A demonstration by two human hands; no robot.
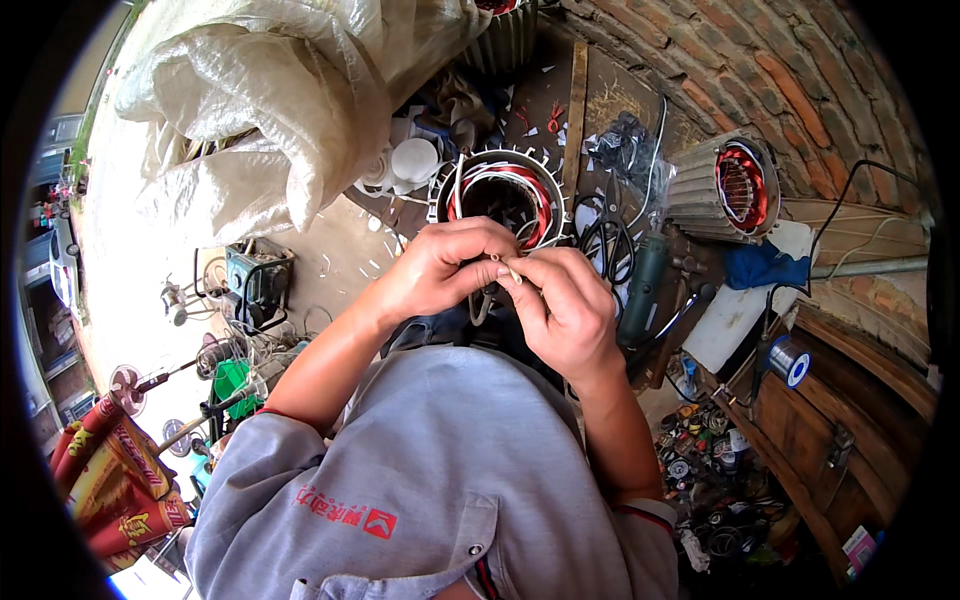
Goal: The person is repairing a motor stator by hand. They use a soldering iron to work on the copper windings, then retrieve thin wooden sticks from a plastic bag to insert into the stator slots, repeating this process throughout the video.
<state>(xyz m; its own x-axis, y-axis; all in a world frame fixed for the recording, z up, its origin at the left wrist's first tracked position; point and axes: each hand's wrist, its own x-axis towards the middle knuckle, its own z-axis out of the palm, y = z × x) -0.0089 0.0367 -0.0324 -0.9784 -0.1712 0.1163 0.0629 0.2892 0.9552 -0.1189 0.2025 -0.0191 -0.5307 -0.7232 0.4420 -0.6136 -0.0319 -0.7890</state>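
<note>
My left hand (447, 266) and my right hand (566, 303) meet in front of me with their fingertips pinched close together. Between them is a thin pale sleeve (516, 275), its ends poking out past the fingers; both hands appear to grip it. Just beyond the hands stands a round metal motor stator (560, 196), open end up, with red windings (543, 205) and white leads around its inner rim. A pale sleeved cable (458, 187) rises at its left side. My hands hide the stator's near edge.
To the right are black-handled scissors (607, 240), a green cylindrical power tool (643, 290) and a second stator (712, 188) on its side by the brick wall (770, 70). A solder wire spool (789, 362) sits lower right. White plastic sheeting (270, 100) covers the upper left.
</note>
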